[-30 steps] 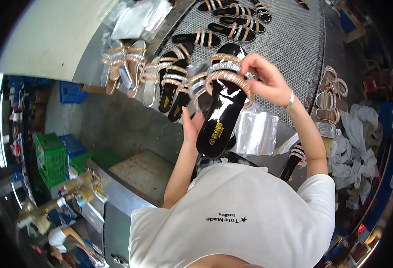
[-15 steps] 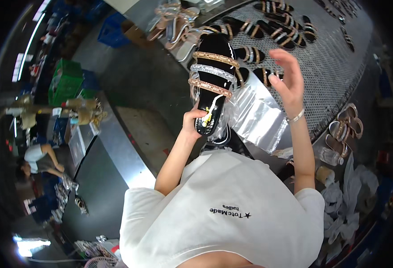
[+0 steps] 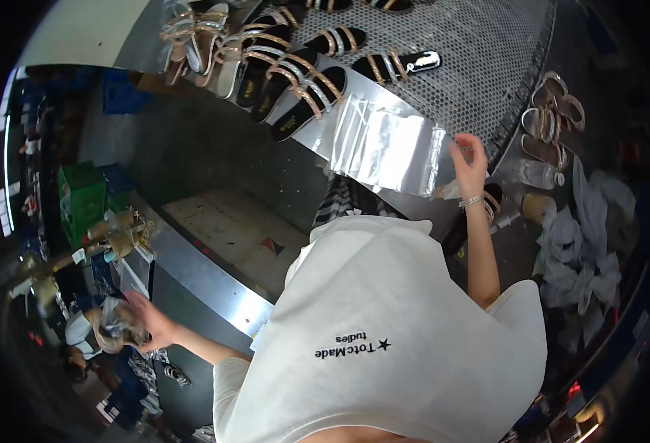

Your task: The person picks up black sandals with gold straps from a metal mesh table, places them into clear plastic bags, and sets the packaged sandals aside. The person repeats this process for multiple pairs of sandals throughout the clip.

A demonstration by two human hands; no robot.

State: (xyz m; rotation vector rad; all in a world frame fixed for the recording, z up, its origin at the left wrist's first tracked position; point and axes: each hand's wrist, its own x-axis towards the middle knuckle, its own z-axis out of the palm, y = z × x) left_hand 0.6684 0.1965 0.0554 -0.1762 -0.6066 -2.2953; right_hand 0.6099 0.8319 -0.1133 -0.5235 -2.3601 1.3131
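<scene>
Clear plastic bags (image 3: 388, 144) lie flat on the metal table edge (image 3: 314, 136). Right hand (image 3: 470, 164): thumb and forefinger curl toward each other at the bags' right edge; grip cannot be determined. Left hand (image 3: 155, 325): extended far left, fingers at a blurred wrapped item (image 3: 117, 326); hold cannot be determined. Black strappy sandals (image 3: 292, 120) lie beyond the bags, beside the perforated mat (image 3: 480, 81).

A clear bottle (image 3: 539, 174) lies near crumpled pale sheeting (image 3: 563, 244).
</scene>
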